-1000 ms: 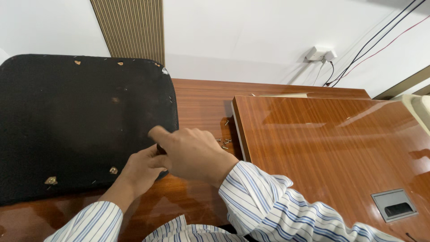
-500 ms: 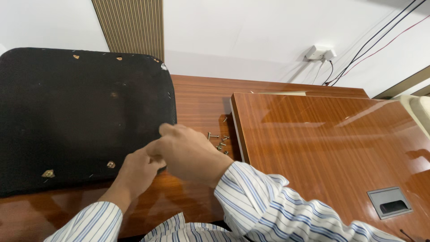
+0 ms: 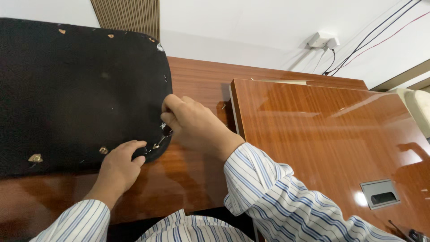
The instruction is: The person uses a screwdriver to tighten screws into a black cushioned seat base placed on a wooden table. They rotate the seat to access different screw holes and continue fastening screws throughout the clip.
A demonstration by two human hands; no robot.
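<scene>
- While the left hand (image 3: 120, 165) presses its fingertips flat on the lower right edge of the black pad (image 3: 76, 94), its grip closes on nothing; if that pressure slackens, the pad could slide on the glossy counter (image 3: 197, 85).
- The right hand (image 3: 192, 125) has its grip pinched shut on a small dark tool (image 3: 164, 134), whose tip meets a metal fastener (image 3: 156, 145) at the pad's edge; what kind of tool it is, I cannot tell.
- A slip of the tool off the fastener would likely send it toward the left fingertips, which lie just beside it.
- Angled wrongly, the tool might tear the black fabric or scratch the wood under the edge.
- Should the fastener spring free, it could skip over the counter and drop into the gap beside the raised panel (image 3: 322, 134).
- The pad lies flat on the counter's left part, its far edge near the wall.
</scene>
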